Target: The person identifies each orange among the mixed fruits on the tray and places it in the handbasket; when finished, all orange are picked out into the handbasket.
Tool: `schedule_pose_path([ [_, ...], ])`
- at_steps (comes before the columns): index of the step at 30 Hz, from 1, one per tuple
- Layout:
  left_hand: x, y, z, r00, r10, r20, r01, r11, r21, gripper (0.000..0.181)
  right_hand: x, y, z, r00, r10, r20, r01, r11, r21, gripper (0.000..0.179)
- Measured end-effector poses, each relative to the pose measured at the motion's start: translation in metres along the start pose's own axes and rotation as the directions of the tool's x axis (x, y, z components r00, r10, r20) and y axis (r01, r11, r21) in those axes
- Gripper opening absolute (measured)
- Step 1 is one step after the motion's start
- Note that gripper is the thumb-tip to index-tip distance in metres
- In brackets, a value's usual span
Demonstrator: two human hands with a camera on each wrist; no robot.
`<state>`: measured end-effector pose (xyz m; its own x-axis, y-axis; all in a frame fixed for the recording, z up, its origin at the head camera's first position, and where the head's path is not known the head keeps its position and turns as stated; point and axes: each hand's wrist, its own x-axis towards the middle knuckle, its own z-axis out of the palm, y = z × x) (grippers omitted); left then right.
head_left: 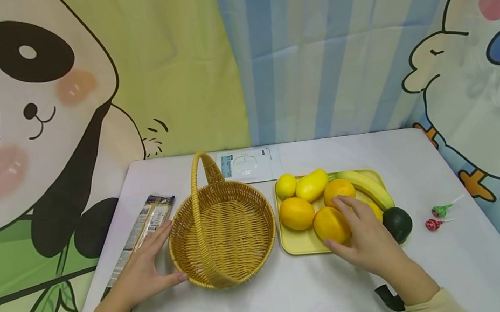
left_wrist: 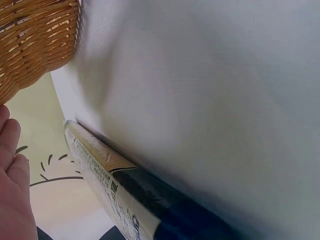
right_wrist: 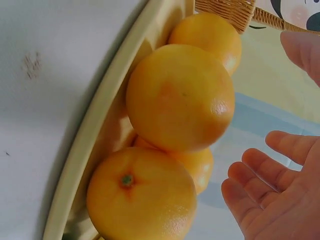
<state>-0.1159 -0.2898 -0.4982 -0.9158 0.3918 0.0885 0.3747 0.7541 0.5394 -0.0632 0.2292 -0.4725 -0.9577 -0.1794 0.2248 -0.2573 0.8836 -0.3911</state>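
Observation:
My left hand is at the left side of a round wicker basket with a tall arched handle. Its thumb and fingers are spread near the rim, gripping nothing. In the left wrist view, fingertips show just under the basket's woven side. My right hand hovers over a yellow tray, fingers spread around an orange at the front. From the right wrist, that hand appears with fingers apart and a gap before the oranges.
Also on the tray are a lemon, a yellow mango, a banana and a dark green avocado. Two lollipops lie far right. A long printed packet lies left of the basket, a flat white packet behind.

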Motion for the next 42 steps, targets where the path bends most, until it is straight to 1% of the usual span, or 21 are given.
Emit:
schedule_pose_path([
  [6, -0.001, 0.002, 0.0, 1.0, -0.008, -0.001, 0.008, 1.0, -0.015, 0.125, -0.001, -0.001, 0.007, 1.0, -0.02, -0.001, 0.02, 1.0, 0.001, 0.096],
  [14, -0.001, 0.003, 0.0, 1.0, -0.001, -0.009, 0.001, 1.0, -0.031, 0.124, -0.002, -0.002, 0.016, 0.999, -0.043, -0.003, 0.043, 0.999, -0.03, 0.096],
  [24, -0.002, 0.001, 0.002, 1.0, 0.002, -0.018, -0.002, 0.999, -0.034, 0.124, -0.003, 0.0, 0.025, 1.0, -0.01, 0.017, 0.011, 0.997, -0.071, 0.093],
  [32, -0.001, 0.001, 0.002, 1.0, 0.0, -0.02, 0.0, 0.999, -0.046, 0.124, -0.002, 0.002, 0.031, 1.0, 0.002, -0.006, -0.003, 0.998, -0.069, 0.091],
  [42, -0.001, -0.001, 0.003, 1.0, -0.009, -0.019, 0.008, 0.998, -0.057, 0.124, -0.001, 0.001, 0.036, 0.999, 0.026, -0.023, -0.028, 0.995, -0.092, 0.094],
])
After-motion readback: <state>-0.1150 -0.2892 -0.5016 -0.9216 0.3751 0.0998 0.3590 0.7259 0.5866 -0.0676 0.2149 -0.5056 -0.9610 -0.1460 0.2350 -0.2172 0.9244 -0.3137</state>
